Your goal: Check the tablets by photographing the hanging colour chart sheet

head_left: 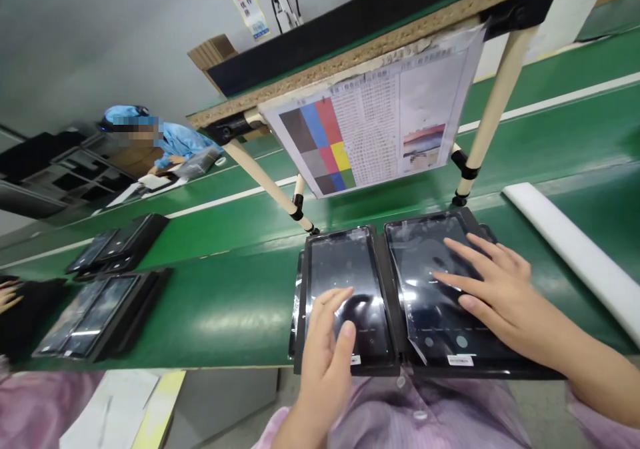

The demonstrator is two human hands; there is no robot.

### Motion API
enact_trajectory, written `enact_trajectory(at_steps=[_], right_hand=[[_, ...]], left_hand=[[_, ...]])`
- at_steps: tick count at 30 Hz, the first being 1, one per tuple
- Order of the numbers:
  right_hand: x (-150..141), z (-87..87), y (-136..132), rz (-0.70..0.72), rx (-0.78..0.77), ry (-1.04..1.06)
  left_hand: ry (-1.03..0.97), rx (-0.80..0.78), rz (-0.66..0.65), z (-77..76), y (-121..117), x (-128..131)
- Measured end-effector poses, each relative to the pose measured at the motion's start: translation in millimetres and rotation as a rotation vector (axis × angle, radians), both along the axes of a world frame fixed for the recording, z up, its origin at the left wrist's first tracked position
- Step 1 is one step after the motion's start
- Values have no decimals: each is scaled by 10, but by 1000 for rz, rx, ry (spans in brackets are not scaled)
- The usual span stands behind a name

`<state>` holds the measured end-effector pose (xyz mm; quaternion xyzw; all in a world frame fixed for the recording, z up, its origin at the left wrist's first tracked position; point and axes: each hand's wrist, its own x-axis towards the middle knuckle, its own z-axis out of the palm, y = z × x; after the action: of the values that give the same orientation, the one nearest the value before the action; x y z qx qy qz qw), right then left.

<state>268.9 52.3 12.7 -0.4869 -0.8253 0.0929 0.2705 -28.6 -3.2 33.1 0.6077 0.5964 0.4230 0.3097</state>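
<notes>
Two dark tablets lie side by side in a black tray [393,282] at the near edge of the green conveyor belt [225,309]. My left hand [327,352] rests flat on the left tablet [345,275], fingers together, thumb raised. My right hand [493,289] lies spread on the right tablet [435,282], fingertips touching its glossy film-covered screen. Neither hand holds anything.
More black trays with tablets [103,305] [117,242] sit to the left on the belt. A colour chart sheet [375,115] hangs from a shelf on white legs [487,122]. A white foam strip [575,249] lies at right. A person in blue [170,139] works far left.
</notes>
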Motion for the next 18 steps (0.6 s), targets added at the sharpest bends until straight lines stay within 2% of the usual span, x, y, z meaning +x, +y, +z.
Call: enact_trajectory(at_steps=[4,8,11,15,18], right_hand=[[-86,-102,9,8,117,-58],[7,-57,10,-15,170,2],[98,5,-17,-46,178,-9],[123,30,-98,-121,189,-15],[102,23,-158,-168,235,-52]], left_hand=[[476,83,85,-48,64,-217],[805,164,135,-109,125,-335],[933,138,86,-151,166,-359],[1000,75,70,-207,203,-345],[990,145,35,-248,216,-388]])
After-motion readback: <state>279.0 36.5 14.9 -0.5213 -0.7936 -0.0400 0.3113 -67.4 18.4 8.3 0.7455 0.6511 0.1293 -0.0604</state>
